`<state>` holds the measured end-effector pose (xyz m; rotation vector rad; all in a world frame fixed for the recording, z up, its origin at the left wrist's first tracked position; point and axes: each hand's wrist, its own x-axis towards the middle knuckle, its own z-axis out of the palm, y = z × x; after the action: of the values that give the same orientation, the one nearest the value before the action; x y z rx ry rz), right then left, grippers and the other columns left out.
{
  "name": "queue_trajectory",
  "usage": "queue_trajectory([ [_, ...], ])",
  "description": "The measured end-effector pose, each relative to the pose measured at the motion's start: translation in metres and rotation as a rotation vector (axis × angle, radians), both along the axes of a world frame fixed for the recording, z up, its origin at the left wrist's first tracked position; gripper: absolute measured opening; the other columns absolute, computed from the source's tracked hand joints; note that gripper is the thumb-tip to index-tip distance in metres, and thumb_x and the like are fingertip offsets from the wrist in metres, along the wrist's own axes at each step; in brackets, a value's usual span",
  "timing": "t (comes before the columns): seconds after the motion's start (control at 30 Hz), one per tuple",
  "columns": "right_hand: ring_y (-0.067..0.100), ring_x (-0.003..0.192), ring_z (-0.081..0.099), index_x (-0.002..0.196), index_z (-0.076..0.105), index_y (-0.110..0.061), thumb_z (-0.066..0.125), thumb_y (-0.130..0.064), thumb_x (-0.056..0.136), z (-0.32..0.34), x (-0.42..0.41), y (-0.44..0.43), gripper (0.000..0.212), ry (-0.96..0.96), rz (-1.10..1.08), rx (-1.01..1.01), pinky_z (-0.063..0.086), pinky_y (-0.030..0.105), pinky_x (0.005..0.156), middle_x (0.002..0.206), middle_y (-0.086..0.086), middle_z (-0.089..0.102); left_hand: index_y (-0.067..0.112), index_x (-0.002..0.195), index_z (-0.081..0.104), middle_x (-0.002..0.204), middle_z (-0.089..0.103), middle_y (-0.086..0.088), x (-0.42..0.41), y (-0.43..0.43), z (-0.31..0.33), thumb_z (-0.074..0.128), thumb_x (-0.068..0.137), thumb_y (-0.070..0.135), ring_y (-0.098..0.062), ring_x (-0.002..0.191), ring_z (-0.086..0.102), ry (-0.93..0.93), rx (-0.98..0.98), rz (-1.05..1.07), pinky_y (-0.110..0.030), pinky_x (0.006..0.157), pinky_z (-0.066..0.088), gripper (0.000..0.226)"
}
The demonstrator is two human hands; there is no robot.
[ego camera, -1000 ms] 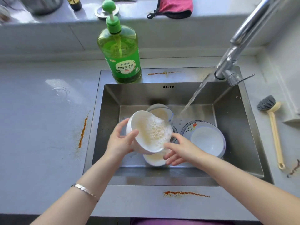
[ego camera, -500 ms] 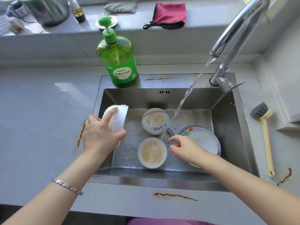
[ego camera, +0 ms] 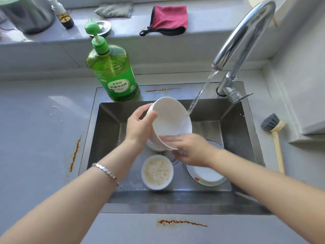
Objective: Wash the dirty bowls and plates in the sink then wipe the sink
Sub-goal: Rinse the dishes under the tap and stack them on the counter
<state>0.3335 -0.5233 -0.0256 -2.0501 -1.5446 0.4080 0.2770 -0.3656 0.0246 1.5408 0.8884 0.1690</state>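
Nearest to me, on the worktop [ego camera: 44, 147] at 6 o'clock of the sink [ego camera: 233, 138], there is an orange stain [ego camera: 181, 222]. Inside the sink, at 6 o'clock, a small bowl [ego camera: 157, 172] stands upright with foam in it. Just beside it, at 4 o'clock, lies a plate [ego camera: 207, 175], partly under my right hand [ego camera: 191, 150].

Over the middle of the sink is the big bowl [ego camera: 170, 120], white and tilted, its mouth toward me. My left hand [ego camera: 139, 127] grips it from 9 o'clock, thumb over the rim, fingers [ego camera: 140, 110] curled behind the wall. My right hand is at the lower rim, at 5 o'clock of this bowl. It is blurred, so I cannot tell if it holds the rim or only touches it.

Water [ego camera: 202, 92] runs from the tap [ego camera: 246, 37] at 1 o'clock and hits the big bowl's right rim. At 11 o'clock a soap bottle [ego camera: 114, 76] stands on the sink's back edge. At 3 o'clock a brush [ego camera: 276, 143] lies on the worktop. Farthest, at 12 o'clock, a red cloth [ego camera: 168, 20] lies on the ledge [ego camera: 130, 29].
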Motion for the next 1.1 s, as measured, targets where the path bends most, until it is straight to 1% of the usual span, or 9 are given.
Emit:
queue_trajectory([
  [0.1, 0.022, 0.105, 0.065, 0.109, 0.069, -0.016, 0.059, -0.009, 0.061, -0.013, 0.044, -0.007, 0.05, -0.432, 0.092, -0.134, 0.046, 0.038, 0.095, 0.114, 0.003, 0.068, 0.039, 0.088, 0.064, 0.088, 0.064, 0.006, 0.004, 0.008, 0.0, 0.054, 0.06, 0.03, -0.015, 0.079, 0.057, 0.024, -0.025, -0.095, -0.028, 0.059, 0.046, 0.032],
  [0.23, 0.027, 0.138, 0.03, 0.145, 0.03, -0.016, 0.056, -0.009, 0.083, -0.006, 0.016, 0.018, 0.067, -0.119, -0.041, -0.294, 0.019, 0.028, 0.113, 0.152, 0.002, 0.03, 0.039, 0.083, 0.065, 0.085, 0.064, 0.011, 0.009, 0.006, -0.002, 0.055, 0.062, 0.033, -0.013, 0.081, 0.057, -0.018, -0.03, 0.038, -0.032, 0.07, 0.046, 0.024],
  [0.3, 0.022, 0.136, 0.034, 0.144, 0.031, -0.016, 0.046, -0.014, 0.089, -0.008, 0.0, 0.016, 0.057, 0.026, 0.058, -0.192, 0.022, 0.025, 0.111, 0.15, -0.002, 0.031, 0.036, 0.082, 0.066, 0.082, 0.065, 0.009, 0.007, 0.01, -0.002, 0.06, 0.071, 0.027, -0.014, 0.081, 0.058, -0.022, -0.037, 0.029, -0.032, 0.071, 0.046, 0.016],
  [0.4, 0.019, 0.109, 0.062, 0.116, 0.066, -0.017, 0.045, -0.023, 0.084, -0.018, 0.018, -0.005, 0.039, -0.158, 0.184, -0.108, 0.034, 0.024, 0.1, 0.123, 0.0, 0.064, 0.037, 0.082, 0.065, 0.081, 0.064, 0.008, 0.001, 0.021, 0.005, 0.06, 0.078, 0.021, -0.014, 0.075, 0.057, 0.108, -0.04, -0.176, -0.027, 0.061, 0.047, 0.018],
  [0.53, 0.017, 0.088, 0.07, 0.082, 0.074, -0.017, 0.051, -0.013, 0.083, -0.018, 0.03, -0.01, 0.023, -0.398, 0.196, 0.03, 0.049, 0.029, 0.091, 0.091, -0.002, 0.074, 0.032, 0.086, 0.062, 0.096, 0.062, -0.003, 0.0, 0.03, 0.015, 0.058, 0.079, 0.031, -0.024, 0.082, 0.058, 0.276, -0.137, -0.2, -0.03, 0.068, 0.048, 0.008],
  [0.67, 0.022, 0.054, 0.064, 0.073, 0.068, -0.016, 0.051, -0.018, 0.082, -0.006, -0.002, 0.009, 0.02, -0.302, -0.08, 0.173, 0.049, 0.025, 0.048, 0.062, -0.001, 0.068, 0.032, 0.128, 0.045, 0.119, 0.057, 0.005, -0.022, -0.002, -0.006, 0.069, 0.061, 0.033, -0.017, 0.109, 0.056, -0.029, -0.137, -0.026, -0.037, 0.087, 0.046, 0.071],
  [0.73, 0.022, 0.049, 0.059, 0.083, 0.067, -0.021, 0.051, -0.022, 0.08, -0.001, -0.024, 0.021, 0.016, -0.178, -0.243, 0.234, 0.04, 0.025, 0.041, 0.058, -0.002, 0.066, 0.036, 0.135, 0.032, 0.119, 0.052, 0.011, -0.033, -0.029, -0.012, 0.068, 0.074, 0.015, -0.009, 0.108, 0.055, -0.143, -0.117, 0.078, -0.026, 0.089, 0.048, 0.074],
  [0.87, 0.019, 0.073, 0.069, 0.109, 0.067, -0.017, 0.048, -0.023, 0.083, 0.0, -0.045, 0.025, 0.032, 0.006, -0.147, 0.196, 0.051, 0.025, 0.051, 0.086, -0.001, 0.074, 0.021, 0.123, 0.05, 0.098, 0.054, 0.015, -0.023, -0.02, -0.009, 0.044, 0.092, -0.001, 0.003, 0.086, 0.052, -0.138, -0.001, 0.124, 0.0, 0.065, 0.04, 0.039],
  [1.1, 0.022, 0.109, 0.063, 0.103, 0.071, -0.009, 0.039, -0.005, 0.077, -0.007, 0.047, 0.016, 0.042, -0.687, 0.409, -0.169, 0.036, 0.034, 0.106, 0.116, 0.004, 0.067, 0.032, 0.102, 0.055, 0.093, 0.059, 0.004, -0.014, 0.023, 0.004, 0.048, 0.093, 0.022, -0.017, 0.085, 0.056, 0.217, -0.039, -0.37, -0.029, 0.064, 0.043, 0.016],
])
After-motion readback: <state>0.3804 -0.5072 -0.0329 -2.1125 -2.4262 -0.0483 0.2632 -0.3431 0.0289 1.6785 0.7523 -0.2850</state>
